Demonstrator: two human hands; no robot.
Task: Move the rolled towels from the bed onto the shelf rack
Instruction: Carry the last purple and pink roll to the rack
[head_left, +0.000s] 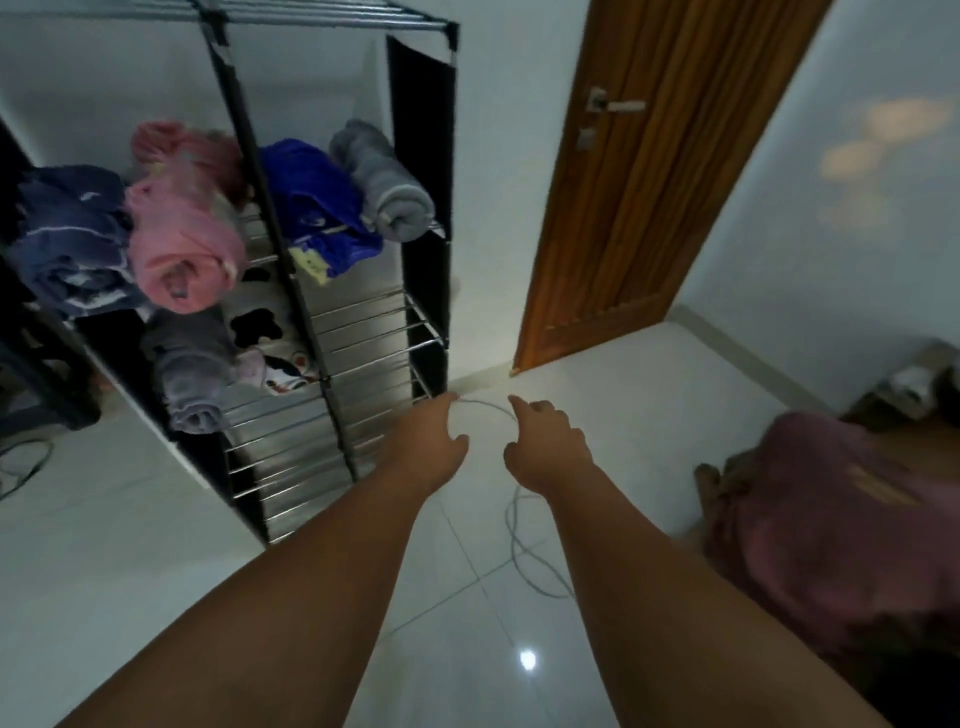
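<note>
Forearms: nearest to us, both bare and stretched forward over the glossy white floor.
Left hand: empty, fingers loosely spread, reaching toward the lower right corner of the shelf rack.
Right hand: also empty, fingers relaxed and apart, index pointing forward; a small gap separates it from the left.
Cable: thin and grey, looping on the floor under and beyond our hands (we cannot tell whether either hand touches it).
Towels on the rack: up and to the left of both hands, well apart from them. On the upper tier we see a dark blue towel, a pink towel, a bright blue towel and a grey rolled towel; one tier down lie another grey towel and a white patterned cloth.
Bed: at our right edge, under a mauve cover; no towel shows on the visible part.
Door: brown wood, shut, straight ahead.
</note>
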